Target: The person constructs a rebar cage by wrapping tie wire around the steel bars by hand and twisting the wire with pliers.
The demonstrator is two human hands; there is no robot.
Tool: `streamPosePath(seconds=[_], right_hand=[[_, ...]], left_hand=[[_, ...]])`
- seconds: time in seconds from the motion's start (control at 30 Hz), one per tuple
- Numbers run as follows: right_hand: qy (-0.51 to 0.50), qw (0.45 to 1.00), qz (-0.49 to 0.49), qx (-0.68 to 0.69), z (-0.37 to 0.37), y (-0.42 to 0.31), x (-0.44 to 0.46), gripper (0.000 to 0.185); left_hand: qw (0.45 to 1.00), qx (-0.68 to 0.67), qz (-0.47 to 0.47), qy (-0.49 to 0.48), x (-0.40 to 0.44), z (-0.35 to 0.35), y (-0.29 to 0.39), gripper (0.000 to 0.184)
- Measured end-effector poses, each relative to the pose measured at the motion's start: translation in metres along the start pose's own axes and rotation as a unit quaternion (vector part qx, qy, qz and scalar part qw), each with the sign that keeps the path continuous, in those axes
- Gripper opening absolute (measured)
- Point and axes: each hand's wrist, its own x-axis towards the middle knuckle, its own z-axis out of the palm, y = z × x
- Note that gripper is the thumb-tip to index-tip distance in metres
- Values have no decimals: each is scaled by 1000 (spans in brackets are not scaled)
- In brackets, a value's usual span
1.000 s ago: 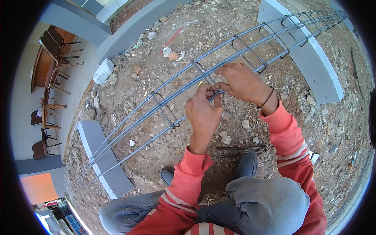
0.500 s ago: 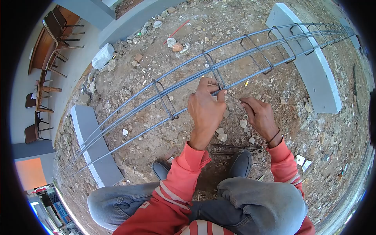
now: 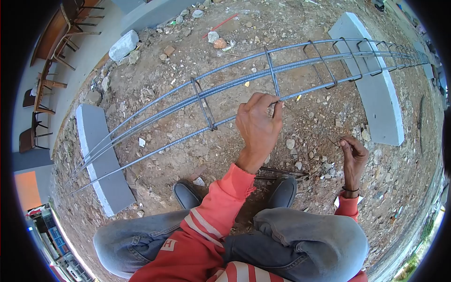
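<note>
A long cage of ribbed steel rebar (image 3: 310,90) with square stirrups runs across in front of me. My left hand (image 3: 259,124) is closed at the nearest bar, thumb and fingers pinching the lower corner of a stirrup (image 3: 272,70) where it meets that bar. Off to the right, apart from the cage, my right hand (image 3: 353,152) pinches a thin tie wire (image 3: 333,140) between thumb and forefinger. The wire is fine; where its far end lies is hard to make out. Left of my left hand, another stirrup (image 3: 203,104) stands around the bars.
Grey blocks support the cage at left (image 3: 105,160) and right (image 3: 371,94). Dark metal rods (image 3: 284,172) lie between my shoes. Stones and rubble cover the ground, with a large pale rock (image 3: 123,45) near the paved edge. Chairs (image 3: 28,138) stand at far left.
My right hand has moved right and down, away from the cage, with the wire in its fingers. The left hand stays at the stirrup corner; the view has shifted slightly.
</note>
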Motion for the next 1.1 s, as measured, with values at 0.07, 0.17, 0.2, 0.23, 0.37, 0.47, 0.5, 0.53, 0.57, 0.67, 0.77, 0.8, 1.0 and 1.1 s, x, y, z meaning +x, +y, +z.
streamPosePath(seconds=[0.07, 0.17, 0.2, 0.23, 0.37, 0.47, 0.5, 0.53, 0.57, 0.67, 0.77, 0.8, 1.0, 1.1], right_hand=[[-23, 955, 167, 244, 7, 16, -2, 16], [-229, 895, 285, 257, 8, 24, -9, 20], [-345, 864, 320, 178, 10, 17, -7, 22], [-382, 859, 317, 122, 10, 9, -1, 27], [-238, 959, -146, -53, 35, -33, 26, 38], [-244, 961, 5, 134, 81, -60, 54, 36], [-263, 921, 119, 259, 93, -64, 58, 32], [-262, 921, 117, 264, 97, -69, 58, 32], [-220, 957, 87, 165, 99, -74, 55, 25], [-137, 983, 72, 97, 96, -103, 34, 13], [-125, 992, -10, 9, 84, -120, 27, 12], [-127, 992, -7, 8, 80, -124, 30, 12], [-88, 979, -186, -10, 75, -128, 79, 10], [-158, 982, 24, 97, 77, -108, 90, 10]], left_hand=[[1000, -13, -3, 1, 3, 1, 0, 13], [1000, -22, -11, -1, 2, -1, -1, 13], [1000, -23, -14, 0, 4, 0, 0, 13], [1000, -23, -13, 2, 5, 0, 0, 13], [999, -13, -27, -19, 5, -3, 1, 13], [999, -21, -18, -18, 5, 0, 0, 12], [999, -26, -14, -16, 6, -1, -1, 11], [1000, -23, -11, -15, 6, -1, -4, 11], [999, -23, 21, -21, 5, -1, -7, 11], [993, -1, 113, -28, 1, -4, -18, 12], [977, 32, 210, -29, 2, -6, -26, 17], [968, 46, 246, -29, 1, -7, -28, 20], [968, 40, 247, -38, 5, -12, -22, 21], [968, 24, 250, -30, 9, -7, -28, 19]])
